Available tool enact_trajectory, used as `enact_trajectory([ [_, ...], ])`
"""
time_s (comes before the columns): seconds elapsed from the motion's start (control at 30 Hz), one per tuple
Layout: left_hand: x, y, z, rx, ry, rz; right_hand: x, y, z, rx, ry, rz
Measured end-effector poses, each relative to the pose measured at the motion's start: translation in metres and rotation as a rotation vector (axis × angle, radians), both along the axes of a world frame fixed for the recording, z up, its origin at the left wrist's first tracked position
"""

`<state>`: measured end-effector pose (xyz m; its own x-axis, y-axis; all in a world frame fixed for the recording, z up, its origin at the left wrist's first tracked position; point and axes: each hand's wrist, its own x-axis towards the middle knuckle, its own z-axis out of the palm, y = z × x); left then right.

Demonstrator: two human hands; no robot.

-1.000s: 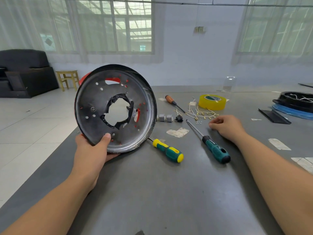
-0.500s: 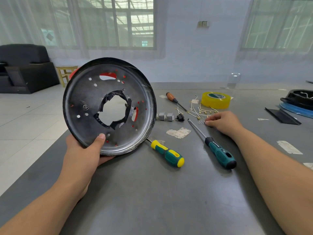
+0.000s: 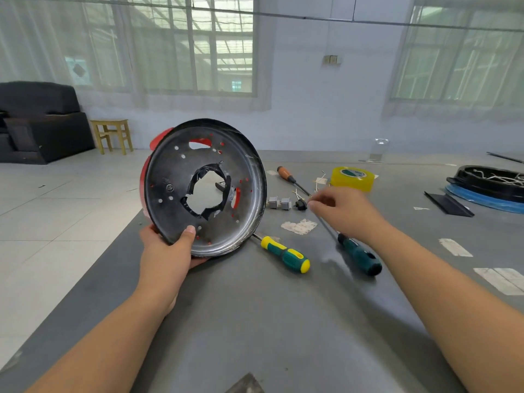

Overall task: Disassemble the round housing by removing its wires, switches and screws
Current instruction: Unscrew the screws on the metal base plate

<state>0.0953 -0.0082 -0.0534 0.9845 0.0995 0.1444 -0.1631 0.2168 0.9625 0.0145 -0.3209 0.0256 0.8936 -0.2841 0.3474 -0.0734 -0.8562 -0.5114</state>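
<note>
Left hand (image 3: 167,251) grips the round housing (image 3: 204,185) at its lower rim, thumb on the inner face, fingers behind; the housing stands nearly upright on edge, lower rim on or just above the worktop (image 3: 283,321), open face toward the camera. Right hand (image 3: 344,212) hangs above the worktop to the right of the housing, fingers curled with the tips drawn together; motion blur hides whether anything small is pinched there, so cannot tell.

Housing: dark metal dish, ragged central hole, small holes scattered over the face, red shell showing through and behind the left rim. No wire seen inside from this angle. A dark bracket sits at the right edge of the central hole.

Right of the housing, on the worktop: two grey switches (image 3: 279,202) side by side, a small black plug (image 3: 300,205) just beyond them, an orange-handled screwdriver (image 3: 285,173) further back, yellow tape roll (image 3: 351,178) further right. Yellow-and-green screwdriver (image 3: 286,253) lies with its shaft running under the housing rim. Teal screwdriver (image 3: 358,253) lies beyond it, partly under the right hand.

Judgement: most parts appear already out; the step looks like checking for remaining fasteners.

To do it well:
- Keep the left grip low and firm so the dish does not roll.
- Tilt the face toward the light and inspect every hole and the bracket.
- Take the teal screwdriver by the handle, seat the tip squarely before turning.
- Mind the ragged hole edge; likely sharp.
- Drop loose screws beside the switches.
</note>
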Motion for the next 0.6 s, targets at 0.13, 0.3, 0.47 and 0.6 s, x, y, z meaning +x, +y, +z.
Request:
enact_trajectory([
  [0.13, -0.003, 0.0, 0.003, -0.024, 0.016, 0.018, -0.013, 0.063, -0.028, -0.205, 0.234, 0.1],
  [0.3, -0.007, 0.003, 0.004, -0.073, 0.031, 0.007, -0.022, 0.095, -0.059, -0.357, 0.178, 0.09],
  [0.47, -0.005, 0.006, 0.002, -0.077, 0.036, 0.004, -0.036, 0.09, -0.059, -0.47, 0.014, -0.111],
  [0.6, -0.007, 0.004, 0.001, -0.002, 0.003, 0.013, -0.052, 0.073, -0.058, -0.595, 0.063, -0.309],
])
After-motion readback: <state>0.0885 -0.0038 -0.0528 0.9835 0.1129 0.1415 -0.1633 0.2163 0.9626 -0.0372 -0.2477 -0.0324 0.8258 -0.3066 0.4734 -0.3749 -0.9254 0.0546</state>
